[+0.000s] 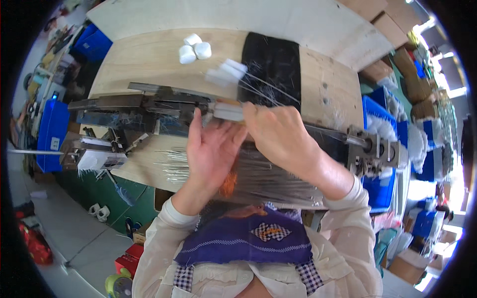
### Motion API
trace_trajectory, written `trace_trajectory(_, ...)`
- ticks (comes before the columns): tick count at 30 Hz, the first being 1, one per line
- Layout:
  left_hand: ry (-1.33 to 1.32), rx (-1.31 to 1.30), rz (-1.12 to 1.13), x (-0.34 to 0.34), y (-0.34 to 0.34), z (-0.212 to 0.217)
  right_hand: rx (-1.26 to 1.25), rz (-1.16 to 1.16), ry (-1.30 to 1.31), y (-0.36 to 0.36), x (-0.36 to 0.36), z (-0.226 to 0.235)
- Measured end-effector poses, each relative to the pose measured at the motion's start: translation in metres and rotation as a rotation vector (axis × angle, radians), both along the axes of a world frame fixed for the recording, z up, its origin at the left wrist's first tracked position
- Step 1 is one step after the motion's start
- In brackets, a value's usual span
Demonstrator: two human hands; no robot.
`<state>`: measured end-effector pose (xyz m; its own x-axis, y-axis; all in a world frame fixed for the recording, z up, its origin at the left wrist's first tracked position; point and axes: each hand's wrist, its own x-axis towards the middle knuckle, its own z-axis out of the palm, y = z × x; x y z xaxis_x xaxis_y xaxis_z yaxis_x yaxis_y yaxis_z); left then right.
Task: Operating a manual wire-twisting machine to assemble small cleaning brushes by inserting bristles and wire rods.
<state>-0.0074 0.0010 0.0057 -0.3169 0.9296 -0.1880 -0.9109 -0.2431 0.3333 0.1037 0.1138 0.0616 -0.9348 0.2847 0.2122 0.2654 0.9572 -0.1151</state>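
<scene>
A long metal bench fixture (174,103) runs crosswise in front of me. A white cylindrical piece (228,111) lies at its middle, between my hands. My left hand (213,149) is open, palm up and fingers stretched, just below that piece. My right hand (278,131) is closed, its curled fingertips at the right end of the white piece; what they grip is hidden. Beyond my hands, blurred white pieces on thin wire stems (228,73) lie partly over a black mat (271,64). Under my wrists is a spread of thin metal wires (278,181).
Three white rolls (195,48) stand at the back of the wooden table (144,54). A metal clamp-like mechanism (380,149) sits at the right end. Blue bins (52,131) flank the table, some at right with white fluffy material (381,126). An orange tuft (228,184) lies by my left wrist.
</scene>
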Motion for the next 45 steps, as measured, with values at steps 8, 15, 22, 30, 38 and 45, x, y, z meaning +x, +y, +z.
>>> trace_trajectory(8,0.12,-0.053,0.043,0.014,-0.004,-0.042,-0.141,-0.042,-0.009,-0.005,0.049,-0.013)
trace_trajectory(15,0.07,-0.222,0.03,0.053,-0.009,-0.046,-0.219,0.245,-0.219,-0.008,0.102,-0.088)
trace_trajectory(22,1.511,-0.571,0.13,0.0,-0.118,-0.031,-0.152,0.3,-0.2,0.002,0.099,-0.099)
trace_trajectory(30,1.482,-2.248,0.457,-0.132,-0.313,-0.084,-0.457,0.172,-0.041,0.011,0.118,-0.084)
trace_trajectory(38,1.609,-1.916,0.656,-0.111,-0.283,-0.103,-0.948,-0.509,0.9,0.017,0.205,-0.075)
trace_trajectory(45,1.566,-0.137,0.512,0.012,-0.089,0.024,-0.749,0.05,1.239,0.033,0.214,0.054)
